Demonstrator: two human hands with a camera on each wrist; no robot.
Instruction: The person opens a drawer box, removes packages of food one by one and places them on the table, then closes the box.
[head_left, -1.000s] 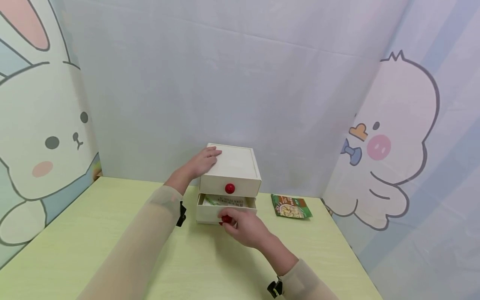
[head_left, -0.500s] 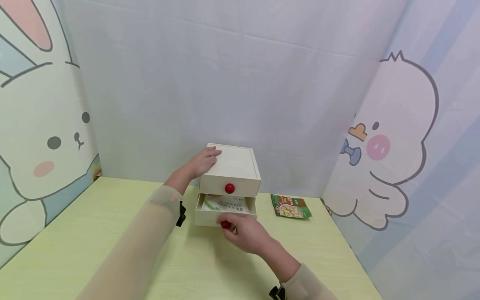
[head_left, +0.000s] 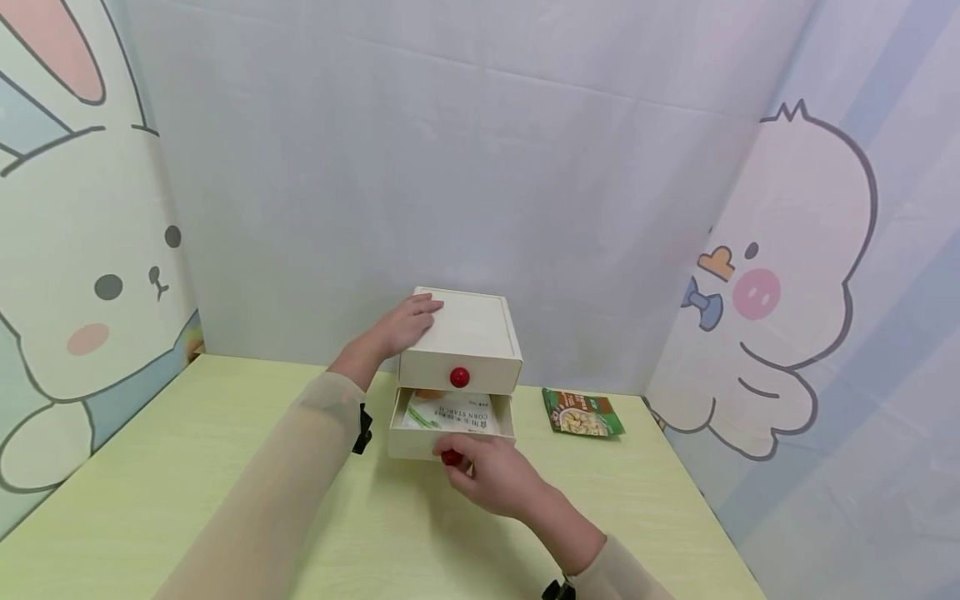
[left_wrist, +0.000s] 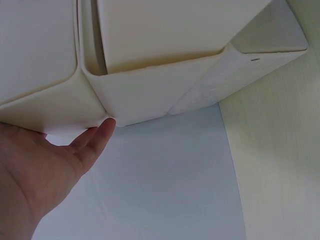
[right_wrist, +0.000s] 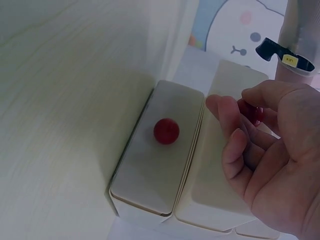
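Observation:
A white drawer cabinet (head_left: pixel 468 325) stands near the back of the table. My left hand (head_left: pixel 407 323) rests on its top left edge with fingers fairly straight; in the left wrist view, the left hand (left_wrist: pixel 50 167) touches the cabinet's side with a fingertip. My right hand (head_left: pixel 491 471) pinches the red knob (head_left: pixel 451 457) of a drawer below the top one. That drawer (head_left: pixel 408 444) is pulled partly out, and a white packet (head_left: pixel 450 411) printed "CORN STARCH" lies inside. In the right wrist view, my fingers curl around the pinched knob (right_wrist: pixel 256 114), partly hiding it.
A green and brown food pouch (head_left: pixel 582 413) lies right of the cabinet. Above the pulled drawer, the top drawer front carries another red knob (head_left: pixel 459 377). The right wrist view has a drawer front with a red knob (right_wrist: pixel 166 131) beside my hand. A pale curtain (head_left: pixel 480 167) hangs behind.
My right hand has pulled the drawer toward me, and more of the corn starch packet shows. My left hand has stayed on the cabinet.

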